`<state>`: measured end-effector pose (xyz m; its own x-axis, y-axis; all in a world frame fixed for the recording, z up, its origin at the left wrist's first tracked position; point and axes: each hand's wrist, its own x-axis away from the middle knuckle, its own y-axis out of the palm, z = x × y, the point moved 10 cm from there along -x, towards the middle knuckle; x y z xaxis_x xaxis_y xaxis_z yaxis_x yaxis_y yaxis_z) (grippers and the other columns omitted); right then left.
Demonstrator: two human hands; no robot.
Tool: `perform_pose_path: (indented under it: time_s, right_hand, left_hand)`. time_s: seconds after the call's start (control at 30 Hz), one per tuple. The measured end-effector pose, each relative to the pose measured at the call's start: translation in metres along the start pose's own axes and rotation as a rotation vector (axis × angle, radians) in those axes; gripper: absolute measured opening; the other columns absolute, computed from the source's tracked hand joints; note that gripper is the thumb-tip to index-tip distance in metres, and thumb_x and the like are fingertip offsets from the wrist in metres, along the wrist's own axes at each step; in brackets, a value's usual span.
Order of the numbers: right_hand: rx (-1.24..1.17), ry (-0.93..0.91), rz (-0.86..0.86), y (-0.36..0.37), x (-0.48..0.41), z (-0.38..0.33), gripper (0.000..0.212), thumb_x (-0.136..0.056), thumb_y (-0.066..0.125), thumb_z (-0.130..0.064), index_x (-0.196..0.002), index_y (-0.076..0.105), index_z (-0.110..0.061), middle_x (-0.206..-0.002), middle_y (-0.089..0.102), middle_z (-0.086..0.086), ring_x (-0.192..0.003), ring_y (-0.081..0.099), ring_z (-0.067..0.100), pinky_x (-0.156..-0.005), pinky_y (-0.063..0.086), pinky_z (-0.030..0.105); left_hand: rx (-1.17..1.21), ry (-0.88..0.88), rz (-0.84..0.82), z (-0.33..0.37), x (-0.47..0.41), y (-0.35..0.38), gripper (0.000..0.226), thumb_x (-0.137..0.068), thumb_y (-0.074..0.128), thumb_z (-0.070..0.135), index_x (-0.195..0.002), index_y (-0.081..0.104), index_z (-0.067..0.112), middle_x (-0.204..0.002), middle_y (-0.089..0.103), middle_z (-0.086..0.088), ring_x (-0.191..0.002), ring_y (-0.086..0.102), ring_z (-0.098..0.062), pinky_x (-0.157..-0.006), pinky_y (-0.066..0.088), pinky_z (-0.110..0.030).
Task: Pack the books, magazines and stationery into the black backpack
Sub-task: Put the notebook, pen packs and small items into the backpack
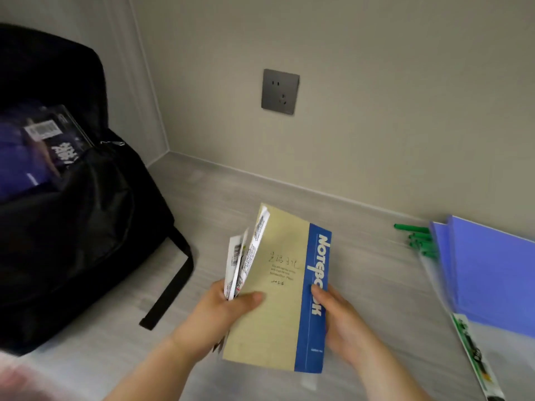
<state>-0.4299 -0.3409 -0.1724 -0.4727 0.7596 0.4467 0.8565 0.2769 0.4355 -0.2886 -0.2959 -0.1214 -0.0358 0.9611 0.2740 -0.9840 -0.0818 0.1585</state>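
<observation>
A tan notebook [278, 299] with a blue spine band is lifted above the grey desk in front of me, with a few thin white booklets [243, 261] stacked behind its left edge. My left hand [228, 311] grips the stack's left side, thumb on the cover. My right hand [335, 316] holds the blue spine edge. The black backpack [86, 227] stands open at the left, with a purple-covered book [43, 151] sticking out of its mouth.
Purple folders [489, 273] lie at the right on the grey desk [376, 264], with green pens [417, 238] beside them and a clear sleeve with a green-printed strip [472, 354]. A grey wall socket [280, 91] sits on the back wall. The backpack's strap [170, 287] trails over the desk.
</observation>
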Motion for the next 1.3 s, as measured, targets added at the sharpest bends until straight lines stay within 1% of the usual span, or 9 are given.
perform_pose_path:
  time_s: [0.2, 0.37, 0.5, 0.6, 0.7, 0.83, 0.93, 1.13, 1.3]
  right_hand:
    - [0.101, -0.209, 0.001, 0.067, -0.004, -0.055, 0.087, -0.006, 0.09, -0.04, -0.085, 0.066, -0.014, -0.075, 0.077, 0.0, -0.065, 0.073, 0.014, -0.05, 0.056, 0.023]
    - [0.275, -0.474, 0.011, 0.151, -0.018, -0.115, 0.083, -0.007, 0.085, -0.055, -0.082, 0.07, -0.021, -0.076, 0.076, -0.011, -0.07, 0.072, 0.006, -0.054, 0.056, 0.018]
    - [0.291, -0.706, -0.089, 0.244, -0.033, -0.156, 0.056, -0.023, 0.083, -0.053, -0.073, 0.074, -0.031, -0.078, 0.075, -0.016, -0.075, 0.071, 0.001, -0.062, 0.056, 0.014]
    - [0.229, -0.777, -0.203, 0.317, -0.048, -0.17, 0.032, -0.038, 0.073, -0.034, -0.069, 0.074, -0.029, -0.075, 0.075, -0.016, -0.075, 0.07, 0.0, -0.065, 0.056, 0.015]
    - [0.341, -0.744, -0.292, 0.381, -0.072, -0.169, 0.022, -0.053, 0.077, -0.013, -0.07, 0.073, -0.025, -0.072, 0.074, -0.015, -0.074, 0.069, 0.0, -0.069, 0.056, 0.016]
    - [0.929, -0.611, -0.339, 0.437, -0.109, -0.145, 0.025, -0.082, 0.055, 0.007, -0.088, 0.066, -0.015, -0.078, 0.073, -0.012, -0.068, 0.065, 0.001, -0.078, 0.052, 0.024]
    - [1.411, -0.533, -0.439, 0.471, -0.122, -0.122, 0.025, -0.082, 0.059, 0.001, -0.103, 0.065, -0.012, -0.095, 0.066, 0.001, -0.062, 0.057, -0.006, -0.075, 0.047, 0.016]
    - [2.076, -0.635, -0.646, 0.536, -0.126, -0.09, 0.025, -0.082, 0.057, -0.002, -0.101, 0.07, -0.011, -0.068, 0.057, -0.014, -0.057, 0.054, -0.008, -0.051, 0.036, 0.005]
    - [2.485, -0.538, -0.723, 0.543, -0.143, -0.063, 0.029, -0.082, 0.052, -0.001, -0.105, 0.068, -0.011, -0.1, 0.069, 0.004, -0.076, 0.05, 0.011, -0.056, 0.037, 0.021]
  left_hand:
    - [-0.287, 0.189, 0.209, 0.062, 0.016, -0.08, 0.019, -0.084, 0.061, 0.021, -0.066, 0.058, 0.021, -0.048, 0.062, 0.012, -0.046, 0.053, -0.002, -0.045, 0.039, -0.007]
    - [-0.682, 0.429, 0.596, 0.141, 0.075, -0.194, 0.023, -0.087, 0.055, 0.024, -0.069, 0.059, 0.038, -0.068, 0.068, 0.001, -0.069, 0.065, -0.02, -0.064, 0.049, -0.032]
    - [-1.075, 0.544, 0.929, 0.187, 0.131, -0.278, 0.028, -0.068, 0.051, 0.031, -0.089, 0.07, 0.027, -0.084, 0.073, 0.002, -0.073, 0.069, -0.032, -0.055, 0.045, -0.027]
    - [-1.243, 0.47, 0.857, 0.194, 0.136, -0.308, 0.034, -0.066, 0.042, 0.056, -0.09, 0.06, 0.038, -0.083, 0.068, 0.015, -0.07, 0.07, -0.024, -0.055, 0.055, -0.032]
    - [-1.5, 0.279, 0.712, 0.175, 0.117, -0.314, 0.044, -0.071, 0.046, 0.069, -0.105, 0.057, 0.042, -0.102, 0.066, 0.015, -0.095, 0.065, -0.007, -0.058, 0.04, -0.019]
    - [-1.57, 0.173, 0.446, 0.154, 0.102, -0.308, 0.025, -0.034, 0.068, 0.05, -0.048, 0.061, 0.031, -0.037, 0.058, 0.007, -0.03, 0.054, -0.008, -0.037, 0.009, -0.016]
    - [-1.636, 0.262, 0.448, 0.154, 0.098, -0.307, 0.017, -0.024, 0.057, 0.037, -0.035, 0.052, 0.026, -0.024, 0.045, 0.001, -0.018, 0.042, -0.014, -0.053, -0.008, -0.01]
    - [-1.621, 0.27, 0.422, 0.164, 0.098, -0.304, 0.018, -0.026, 0.059, 0.033, -0.041, 0.054, 0.024, -0.027, 0.046, -0.002, -0.02, 0.044, -0.017, -0.044, -0.001, -0.011]
    - [-1.632, 0.155, 0.395, 0.163, 0.097, -0.313, 0.022, -0.05, 0.066, 0.038, -0.069, 0.064, 0.027, -0.054, 0.065, 0.002, -0.048, 0.063, -0.015, -0.049, 0.026, -0.021]
